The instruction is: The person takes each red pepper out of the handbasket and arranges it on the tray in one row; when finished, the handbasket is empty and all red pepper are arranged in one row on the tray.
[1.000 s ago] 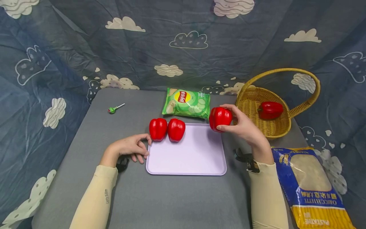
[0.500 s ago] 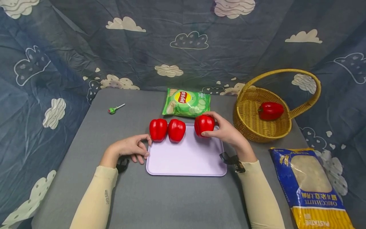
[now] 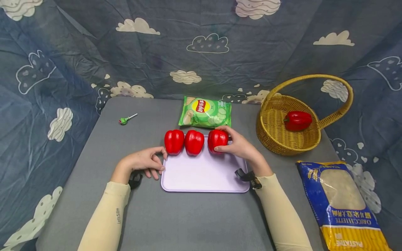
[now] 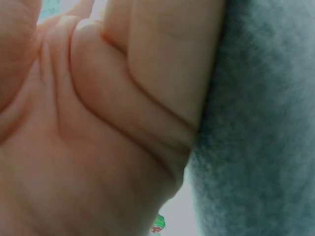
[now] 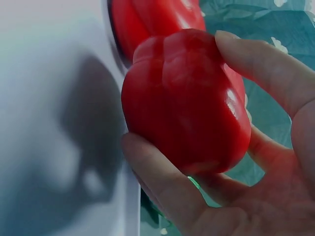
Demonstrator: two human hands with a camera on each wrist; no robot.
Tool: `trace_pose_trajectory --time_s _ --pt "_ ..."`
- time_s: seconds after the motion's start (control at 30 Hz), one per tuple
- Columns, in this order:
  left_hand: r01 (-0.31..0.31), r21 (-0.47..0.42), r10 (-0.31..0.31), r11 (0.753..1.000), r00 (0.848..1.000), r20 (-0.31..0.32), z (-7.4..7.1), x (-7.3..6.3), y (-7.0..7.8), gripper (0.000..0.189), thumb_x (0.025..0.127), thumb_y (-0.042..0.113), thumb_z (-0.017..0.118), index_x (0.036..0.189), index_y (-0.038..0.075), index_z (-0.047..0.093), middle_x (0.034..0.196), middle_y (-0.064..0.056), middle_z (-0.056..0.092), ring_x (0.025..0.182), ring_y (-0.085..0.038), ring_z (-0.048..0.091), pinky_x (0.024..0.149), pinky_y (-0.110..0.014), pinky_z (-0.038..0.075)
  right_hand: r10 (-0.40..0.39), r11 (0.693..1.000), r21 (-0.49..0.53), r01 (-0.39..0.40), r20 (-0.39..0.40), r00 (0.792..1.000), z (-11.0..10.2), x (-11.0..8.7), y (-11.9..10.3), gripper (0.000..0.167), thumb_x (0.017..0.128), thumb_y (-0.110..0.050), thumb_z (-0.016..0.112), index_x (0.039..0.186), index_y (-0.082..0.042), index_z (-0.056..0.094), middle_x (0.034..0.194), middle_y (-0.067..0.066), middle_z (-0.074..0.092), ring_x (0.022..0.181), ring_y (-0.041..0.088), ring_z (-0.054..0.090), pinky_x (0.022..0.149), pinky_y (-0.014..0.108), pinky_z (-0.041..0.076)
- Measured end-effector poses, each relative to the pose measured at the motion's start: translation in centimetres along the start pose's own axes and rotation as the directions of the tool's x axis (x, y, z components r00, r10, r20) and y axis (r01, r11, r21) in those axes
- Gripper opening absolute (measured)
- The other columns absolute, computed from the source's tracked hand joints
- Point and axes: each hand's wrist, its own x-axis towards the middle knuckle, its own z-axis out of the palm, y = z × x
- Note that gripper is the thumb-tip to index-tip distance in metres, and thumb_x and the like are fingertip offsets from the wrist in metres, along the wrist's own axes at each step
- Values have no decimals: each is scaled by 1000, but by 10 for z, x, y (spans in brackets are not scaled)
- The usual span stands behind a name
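Note:
My right hand [image 3: 240, 146] grips a red bell pepper [image 3: 216, 141] over the back right part of the lilac tray [image 3: 204, 177]. In the right wrist view, thumb and fingers wrap the sides of this pepper [image 5: 184, 103]; whether its underside touches the tray I cannot tell. Two more red bell peppers, one at the corner [image 3: 174, 142] and one beside it [image 3: 194, 143], stand at the tray's back left. Loosely bent, the fingers of my left hand [image 3: 142, 161] touch the tray's left edge. Mostly palm [image 4: 98, 137] fills the left wrist view.
Behind the tray lies a green chip bag [image 3: 205, 112]. A wicker basket [image 3: 273, 139] with a tall handle holds another red bell pepper [image 3: 297, 121] at right. A pasta bag [image 3: 342, 205] lies on the near right. A lollipop [image 3: 127, 119] lies at far left.
My right hand has carried its bell pepper leftward from beside the basket to near the other two on the tray. The left hand stays at the tray's edge.

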Motion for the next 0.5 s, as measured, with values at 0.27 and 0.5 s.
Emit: trace_pose_trajectory --time_s 0.27,0.5 --pt "1 -1 -1 1000 1000 4 -1 1 0 41 96 17 77 124 10 49 85 -8 79 69 -22 79 56 -29 59 37 999 -20 -37 4 999 8 3 -2 75 89 -24 84 153 -23 46 152 21 52 139 44 51 107 62 52" --pt "0 2 0 1000 1000 2 -1 1 -1 40 96 17 77 124 10 49 85 -7 79 70 -23 79 55 -29 58 73 997 -38 -73 -15 997 16 5 -2 75 89 -24 83 154 -25 47 151 20 54 137 42 52 108 62 51"
